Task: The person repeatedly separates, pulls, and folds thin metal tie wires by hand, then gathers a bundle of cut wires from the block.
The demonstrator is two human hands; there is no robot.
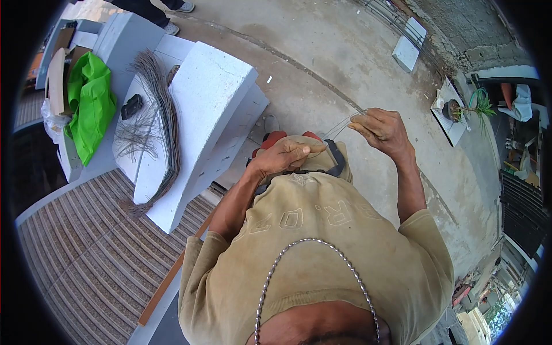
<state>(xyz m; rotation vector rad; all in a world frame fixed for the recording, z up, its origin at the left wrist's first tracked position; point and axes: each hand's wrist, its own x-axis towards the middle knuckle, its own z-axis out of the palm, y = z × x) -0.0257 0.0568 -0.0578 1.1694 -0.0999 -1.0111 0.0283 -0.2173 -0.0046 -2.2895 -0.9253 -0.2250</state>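
Several thin wires [340, 126] stretch through the air in front of my waist. My right hand [379, 132] is closed around their upper end, thumb and fingers pressed together. Lower and to the left, my left hand [287, 156] is closed near my belly, gripping the other end between thumb and fingers. A dark strap [336, 158] shows just right of the left fingers. On a white block to my left lies a long bundle of loose wire [167, 121], with shorter loose strands [138, 138] and a small black object [131, 107] beside it.
A large white block [207, 86] stands at my left, with a bright green bag [92, 103] beyond it. Ribbed flooring [98, 241] lies below. A potted plant [454, 110] and a white slab [409, 45] are at right. Another person's legs [144, 10] show at top left.
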